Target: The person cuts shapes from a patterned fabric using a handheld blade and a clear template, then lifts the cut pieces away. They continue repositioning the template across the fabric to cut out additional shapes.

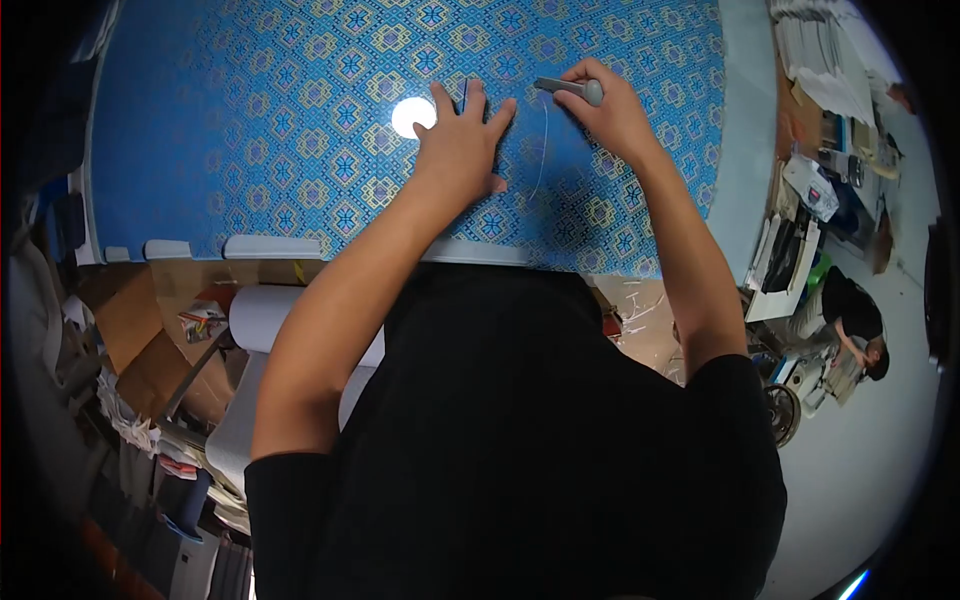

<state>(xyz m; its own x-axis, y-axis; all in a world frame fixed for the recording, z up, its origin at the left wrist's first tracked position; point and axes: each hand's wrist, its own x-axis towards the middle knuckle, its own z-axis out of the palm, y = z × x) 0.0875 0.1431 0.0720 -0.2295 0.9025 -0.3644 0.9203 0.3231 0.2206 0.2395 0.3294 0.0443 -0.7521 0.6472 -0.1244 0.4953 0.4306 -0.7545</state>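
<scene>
Blue fabric (350,65) with a yellow and dark diamond pattern is spread over the table under both hands. My left hand (460,145) lies on it with the fingers spread. By its fingertips is a bright white round spot or disc (411,118), and a thin dark blue line (464,95) shows between two fingers. My right hand (608,108) is closed around a slim grey knife-like tool (570,87) with a rounded end, its tip pointing left over the fabric. A loose pale thread (544,150) runs down from near that tip.
Grey clips or strips (275,246) line the table's near edge. Below on the left are a white roll (265,318) and an open cardboard box (130,320). Stacked papers (808,55) and cluttered items stand at the right, where another person (850,318) is bent over some equipment.
</scene>
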